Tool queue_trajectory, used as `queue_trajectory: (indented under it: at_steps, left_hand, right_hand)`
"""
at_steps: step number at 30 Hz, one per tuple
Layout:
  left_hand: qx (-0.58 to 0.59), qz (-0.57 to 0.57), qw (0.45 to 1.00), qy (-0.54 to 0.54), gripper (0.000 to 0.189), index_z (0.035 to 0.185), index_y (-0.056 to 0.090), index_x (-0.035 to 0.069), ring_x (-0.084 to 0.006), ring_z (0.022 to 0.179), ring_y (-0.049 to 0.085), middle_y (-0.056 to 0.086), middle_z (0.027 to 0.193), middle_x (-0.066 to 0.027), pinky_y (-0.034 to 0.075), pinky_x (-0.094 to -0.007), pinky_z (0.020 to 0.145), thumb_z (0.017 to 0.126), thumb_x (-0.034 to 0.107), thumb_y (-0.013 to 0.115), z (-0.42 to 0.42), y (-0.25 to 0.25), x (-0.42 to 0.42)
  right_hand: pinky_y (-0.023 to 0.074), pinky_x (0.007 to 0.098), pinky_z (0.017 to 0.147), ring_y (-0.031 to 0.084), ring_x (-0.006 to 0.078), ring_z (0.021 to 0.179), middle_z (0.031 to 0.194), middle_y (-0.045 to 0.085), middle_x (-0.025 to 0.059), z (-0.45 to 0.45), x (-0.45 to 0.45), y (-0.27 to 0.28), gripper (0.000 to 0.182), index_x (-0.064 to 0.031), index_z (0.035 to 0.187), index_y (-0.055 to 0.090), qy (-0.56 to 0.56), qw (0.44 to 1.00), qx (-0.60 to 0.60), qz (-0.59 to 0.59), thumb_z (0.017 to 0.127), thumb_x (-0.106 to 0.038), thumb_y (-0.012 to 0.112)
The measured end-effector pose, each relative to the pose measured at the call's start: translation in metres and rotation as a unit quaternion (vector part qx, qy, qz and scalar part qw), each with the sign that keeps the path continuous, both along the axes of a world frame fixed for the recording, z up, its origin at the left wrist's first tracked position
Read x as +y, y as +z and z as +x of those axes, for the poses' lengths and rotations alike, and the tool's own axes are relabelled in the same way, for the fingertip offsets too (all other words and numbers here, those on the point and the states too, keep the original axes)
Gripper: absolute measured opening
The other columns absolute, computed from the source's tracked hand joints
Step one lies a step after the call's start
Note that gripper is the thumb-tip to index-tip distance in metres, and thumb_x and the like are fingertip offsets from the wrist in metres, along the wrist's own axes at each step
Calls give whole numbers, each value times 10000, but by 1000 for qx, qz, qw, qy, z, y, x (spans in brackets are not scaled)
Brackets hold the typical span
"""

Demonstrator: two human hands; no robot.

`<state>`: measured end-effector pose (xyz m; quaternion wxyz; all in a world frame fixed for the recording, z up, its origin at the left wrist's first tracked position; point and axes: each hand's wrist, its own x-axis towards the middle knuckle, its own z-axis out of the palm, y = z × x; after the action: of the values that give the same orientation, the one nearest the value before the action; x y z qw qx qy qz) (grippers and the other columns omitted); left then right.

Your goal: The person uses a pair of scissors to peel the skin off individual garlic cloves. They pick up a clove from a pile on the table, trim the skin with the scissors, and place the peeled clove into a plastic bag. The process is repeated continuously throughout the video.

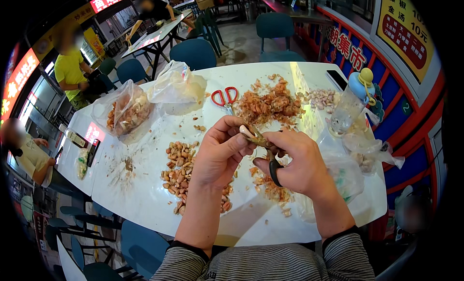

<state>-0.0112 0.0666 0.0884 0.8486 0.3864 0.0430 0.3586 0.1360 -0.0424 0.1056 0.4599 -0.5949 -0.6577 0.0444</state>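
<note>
My left hand pinches a pale garlic clove between thumb and fingers. Scissors with black handles are in my right hand, their blades against the clove. Beneath and left of my left wrist lies a pile of unpeeled cloves, brownish and loose. Beyond my hands is a heap of dry reddish-brown skins, and a smaller scatter of skins lies under my right hand. Small pale peeled cloves are grouped at the back right. Red-handled scissors rest beside the large heap.
The white table holds a clear bag of skins, a crumpled plastic bag, a phone, a clear bottle with a blue and yellow top and more bags at right. Chairs surround it; several people are nearby.
</note>
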Motion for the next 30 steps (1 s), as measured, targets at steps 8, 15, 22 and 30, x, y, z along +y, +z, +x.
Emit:
queue_trajectory:
  at_steps: [8,15,22,30]
  left_hand:
    - [-18,-9,1000,-8,283,1028,545,23,-154,756,631,644,886,-82,524,-266,701,783,29,686,3,-2,-1]
    - [-30,-28,999,-23,278,1029,547,30,-166,776,637,645,892,-84,526,-269,700,787,35,684,4,-4,-1]
    - [-7,-64,997,-38,264,1042,548,29,-185,797,642,633,930,-85,540,-278,723,805,36,664,0,-6,1]
    - [-9,-82,994,-76,301,1133,521,11,-221,840,644,618,982,-120,548,-291,721,848,57,604,-3,-3,5]
  right_hand:
    - [410,372,585,560,263,601,657,590,57,-3,1,-3,335,-89,942,614,-8,1000,-9,27,651,-183,752]
    - [426,349,496,570,243,525,596,579,69,-6,-2,-1,239,-92,868,613,-6,998,43,-35,679,-183,728]
    - [432,344,464,564,254,482,567,576,82,-5,-3,-5,150,-101,793,607,-18,997,45,-55,708,-181,702]
    - [441,332,499,587,177,527,592,576,97,2,-3,-8,253,-66,858,626,60,961,207,-173,711,-235,743]
